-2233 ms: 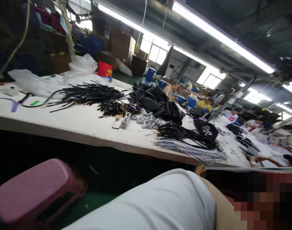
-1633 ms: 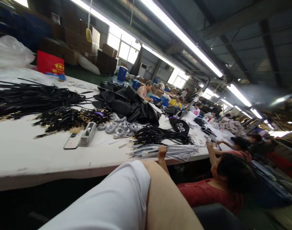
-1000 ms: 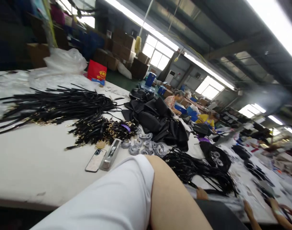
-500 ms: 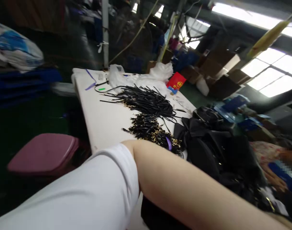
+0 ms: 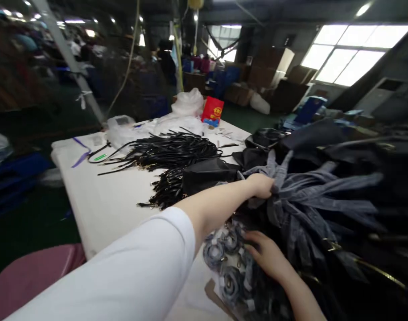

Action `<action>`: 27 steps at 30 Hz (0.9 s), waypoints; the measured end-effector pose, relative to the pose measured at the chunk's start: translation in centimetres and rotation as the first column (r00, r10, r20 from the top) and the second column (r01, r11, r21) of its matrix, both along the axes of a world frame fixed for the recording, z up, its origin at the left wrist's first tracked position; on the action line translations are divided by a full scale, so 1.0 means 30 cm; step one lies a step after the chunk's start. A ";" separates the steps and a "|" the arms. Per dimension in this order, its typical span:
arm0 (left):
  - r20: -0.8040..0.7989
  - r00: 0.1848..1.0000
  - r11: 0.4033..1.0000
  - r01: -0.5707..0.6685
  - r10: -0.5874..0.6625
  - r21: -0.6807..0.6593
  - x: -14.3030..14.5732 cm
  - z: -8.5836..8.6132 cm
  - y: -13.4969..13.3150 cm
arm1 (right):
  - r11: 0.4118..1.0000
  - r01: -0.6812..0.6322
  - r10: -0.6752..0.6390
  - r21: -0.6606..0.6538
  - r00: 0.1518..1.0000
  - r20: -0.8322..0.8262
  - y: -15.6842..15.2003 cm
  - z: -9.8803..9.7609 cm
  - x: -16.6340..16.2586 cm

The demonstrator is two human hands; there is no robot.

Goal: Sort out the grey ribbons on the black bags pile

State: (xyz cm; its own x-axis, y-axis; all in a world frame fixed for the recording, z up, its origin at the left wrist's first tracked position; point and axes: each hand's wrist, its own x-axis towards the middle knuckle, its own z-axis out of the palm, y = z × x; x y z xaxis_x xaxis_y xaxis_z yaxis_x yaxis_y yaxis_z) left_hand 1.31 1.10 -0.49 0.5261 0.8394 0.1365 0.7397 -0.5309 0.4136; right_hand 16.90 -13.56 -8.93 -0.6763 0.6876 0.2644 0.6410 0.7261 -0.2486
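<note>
Grey bagged straps (image 5: 311, 200) are gripped in a closed left hand (image 5: 259, 185) at the bundle's gathered end, above the white table (image 5: 100, 205), so the loose lengths fan out, while the open right hand (image 5: 269, 256) is pressed flat beside coiled strap packets (image 5: 224, 249).

Left hand (image 5: 260, 185) grips grey wrapped straps (image 5: 311, 200); right hand (image 5: 269, 258) rests on bagged coils (image 5: 224, 263).

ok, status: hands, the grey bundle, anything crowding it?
Left hand gripping the grey strap bundle. Right hand resting on bagged coiled straps. Black bags and loose black straps crowd the table.
</note>
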 end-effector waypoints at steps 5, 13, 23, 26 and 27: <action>-0.062 0.987 0.988 0.148 -0.151 -0.046 0.008 -0.075 0.013 | 0.766 0.421 -0.450 0.486 0.891 -0.064 -0.138 0.116 0.222; 0.091 0.921 0.903 0.389 -0.379 -0.182 -0.031 -0.147 -0.050 | 0.493 0.666 -0.848 0.560 0.511 0.140 0.051 0.107 0.417; 0.348 0.877 0.902 0.402 -0.331 -0.156 -0.269 -0.091 -0.061 | 0.500 0.791 -0.866 0.352 0.467 0.180 0.167 0.093 0.362; 0.396 0.860 0.897 0.410 -0.320 -0.167 -0.266 -0.108 -0.074 | 0.490 0.824 -0.871 0.283 0.463 0.161 0.167 0.083 0.386; 0.408 0.858 0.897 0.408 -0.312 -0.172 -0.260 -0.115 -0.079 | 0.478 0.833 -0.878 0.277 0.454 0.152 0.160 0.082 0.382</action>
